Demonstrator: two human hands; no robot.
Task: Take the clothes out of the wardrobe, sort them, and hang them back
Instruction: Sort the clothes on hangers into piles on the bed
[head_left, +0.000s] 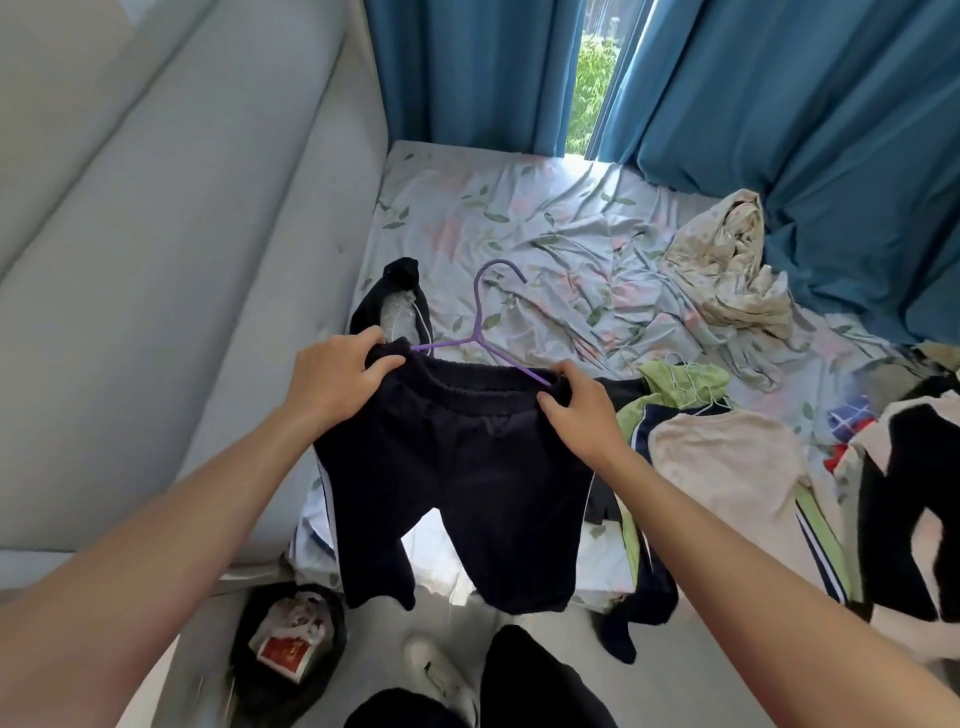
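Observation:
A pair of dark navy shorts (457, 483) hangs in the air over the bed's near edge. My left hand (337, 384) grips the left end of their elastic waistband. My right hand (576, 410) pinches the right end of it. A purple hanger (480, 322) sticks up out of the waistband between my hands, its hook pointing away from me and its arms running under the fabric toward each hand. The two legs of the shorts dangle down toward the floor.
Clothes lie on the floral bed sheet (519, 218): a cream top (722, 457), a green garment on a white hanger (680, 384), a crumpled beige piece (727, 275), a black item (395, 296). Blue curtains (779, 104) at the back, padded headboard (156, 260) left, a bag (288, 639) on the floor.

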